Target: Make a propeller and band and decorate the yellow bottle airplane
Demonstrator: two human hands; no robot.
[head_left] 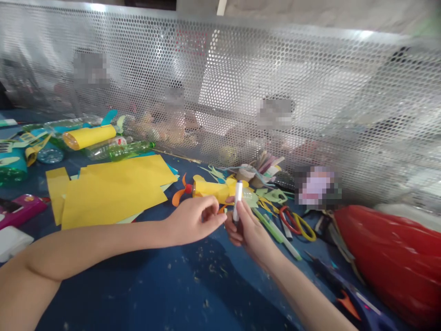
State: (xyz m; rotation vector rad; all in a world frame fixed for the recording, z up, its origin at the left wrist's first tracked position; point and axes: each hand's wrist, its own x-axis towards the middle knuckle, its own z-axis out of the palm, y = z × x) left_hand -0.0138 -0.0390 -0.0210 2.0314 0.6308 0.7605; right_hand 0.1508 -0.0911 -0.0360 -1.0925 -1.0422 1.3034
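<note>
My right hand (250, 230) grips a white marker pen (238, 200) that stands nearly upright, with a dark upper end. Just left of it, my left hand (195, 220) hovers with loosely curled fingers and its thumb stretched toward the marker; nothing shows between thumb and fingers. Right behind both hands lies a bottle wrapped in yellow paper (210, 188), with an orange propeller (178, 196) at its red-capped end. Part of this bottle is hidden by my hands. Sheets of yellow paper (113, 193) lie beyond my left forearm.
Plastic bottles (131, 149) lie at the back left. A perforated metal screen (220, 69) closes off the far side. Rolls of tape (305, 227), green pens (275, 230) and paper scraps lie right of centre. A red shiny bag (389, 253) stands at right, beside blue scissors (358, 299).
</note>
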